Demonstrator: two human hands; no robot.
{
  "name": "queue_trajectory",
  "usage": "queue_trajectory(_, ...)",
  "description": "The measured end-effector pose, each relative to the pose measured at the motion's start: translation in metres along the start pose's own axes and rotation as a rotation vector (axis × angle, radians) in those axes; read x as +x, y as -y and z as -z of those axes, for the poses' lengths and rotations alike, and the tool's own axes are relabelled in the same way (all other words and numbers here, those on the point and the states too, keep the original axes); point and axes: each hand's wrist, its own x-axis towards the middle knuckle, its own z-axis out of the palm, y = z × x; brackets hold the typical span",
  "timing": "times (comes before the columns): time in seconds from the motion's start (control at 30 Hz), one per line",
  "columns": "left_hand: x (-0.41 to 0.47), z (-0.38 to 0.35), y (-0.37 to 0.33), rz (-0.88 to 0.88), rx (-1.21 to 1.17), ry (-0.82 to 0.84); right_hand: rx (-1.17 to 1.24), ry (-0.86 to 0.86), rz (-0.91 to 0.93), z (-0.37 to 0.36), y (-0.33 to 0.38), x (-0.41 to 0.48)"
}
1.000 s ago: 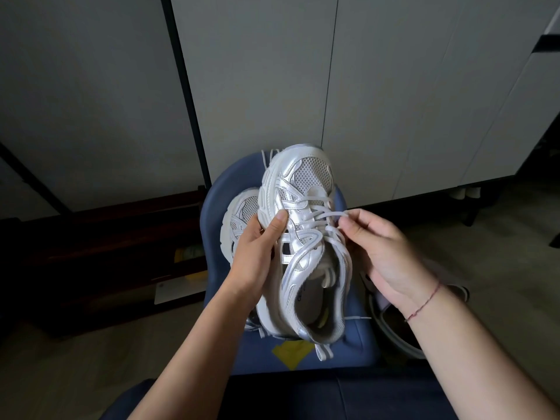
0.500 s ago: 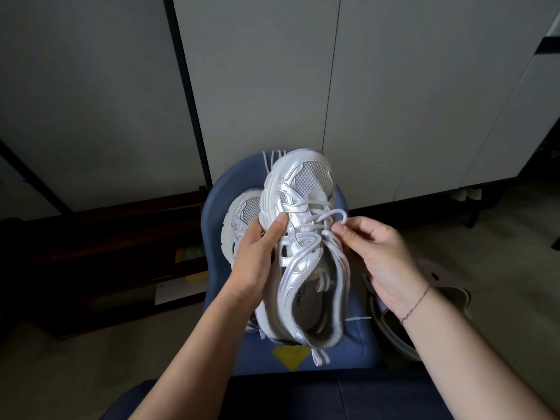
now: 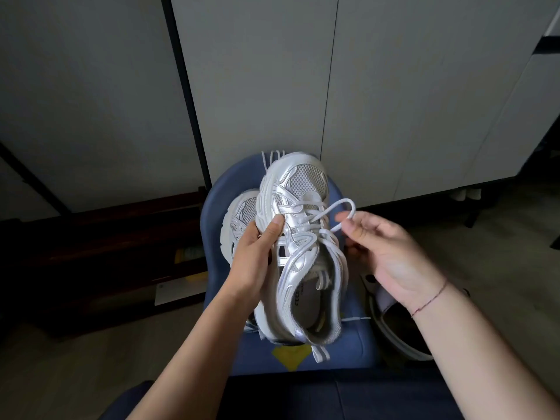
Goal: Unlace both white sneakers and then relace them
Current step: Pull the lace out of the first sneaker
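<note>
Presently, the white and silver mesh sneaker (image 3: 303,247) is being gripped along its side by the left hand (image 3: 257,256), thumb pressed on the upper. It is being held up over the blue padded seat (image 3: 218,204), toe pointing away. Should that grip be loosened while the lace is being pulled, the shoe is likely to be twisted round. It could also be dropped onto the second white mesh sneaker (image 3: 239,219), which is lying on the seat just behind and to the left.

Further right, a loop of white lace (image 3: 344,206) is being drawn out from the upper eyelets, pinched at the fingertips of the right hand (image 3: 385,253). If it is tugged sideways rather than eased through each eyelet in turn, the crossings below are likely to be tightened instead of freed. The lace may then be jammed.

As for the held sneaker, a chunky pale sole, glossy silver overlays on white mesh and a gaping collar are being presented to the camera. The crossings nearer the toe are being kept in place, while those nearest the collar are being left slack.
</note>
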Motion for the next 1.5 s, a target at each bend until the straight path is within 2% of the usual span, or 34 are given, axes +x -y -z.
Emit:
queue_trajectory(0.13,0.001,0.000,-0.003,-0.011,0.000,0.021,-0.212,-0.038,0.152,-0.008,-0.005,-0.004)
queue_trajectory(0.2,0.001,0.001,-0.004,-0.013,0.005,0.025,-0.265,-0.039,0.158,-0.012,-0.005,-0.004)
queue_trajectory(0.27,0.001,0.003,-0.003,-0.007,0.007,0.029,-0.083,-0.022,0.060,-0.016,-0.002,-0.004)
queue_trajectory(0.33,0.001,0.005,-0.004,0.006,0.006,0.032,0.304,0.020,-0.085,-0.014,0.006,-0.004)
queue_trajectory(0.4,0.002,0.007,-0.005,0.015,0.003,0.023,0.605,0.052,-0.135,-0.006,0.016,-0.002)
queue_trajectory(0.43,0.002,0.008,-0.005,0.013,0.006,0.019,0.673,0.043,-0.136,-0.002,0.019,-0.001)
queue_trajectory(0.5,0.002,0.009,-0.004,0.011,0.012,0.017,0.600,-0.014,-0.123,0.001,0.016,0.000)
queue_trajectory(0.67,0.003,0.007,-0.003,0.010,0.006,0.014,0.052,-0.073,0.038,-0.012,-0.008,-0.002)
queue_trajectory(0.77,0.003,0.006,-0.003,0.003,0.008,0.019,-0.088,-0.132,0.096,-0.017,-0.010,-0.004)
queue_trajectory(0.83,0.003,0.006,-0.002,0.000,0.017,0.021,-0.037,-0.124,0.076,-0.017,-0.008,-0.004)
queue_trajectory(0.97,0.003,0.008,-0.003,0.001,0.012,0.021,0.521,-0.056,-0.109,-0.005,0.008,0.002)
queue_trajectory(1.07,0.003,0.009,-0.004,-0.008,0.014,0.014,0.766,-0.030,-0.074,0.011,0.014,0.008)
queue_trajectory(1.13,0.003,0.009,-0.003,-0.003,0.015,0.015,0.664,-0.087,-0.073,0.011,0.010,0.008)
queue_trajectory(1.2,0.003,0.007,-0.003,0.004,0.005,0.013,0.443,-0.106,-0.086,0.001,0.003,0.004)
queue_trajectory(1.33,0.002,0.006,-0.004,-0.013,0.001,0.017,0.096,-0.096,0.012,-0.019,-0.009,-0.004)
queue_trajectory(1.4,0.002,0.005,-0.003,-0.016,0.005,0.021,0.134,-0.097,-0.004,-0.020,-0.007,-0.003)
queue_trajectory(1.5,0.001,0.006,-0.004,-0.013,-0.001,0.019,0.446,-0.081,-0.119,-0.011,0.003,0.002)
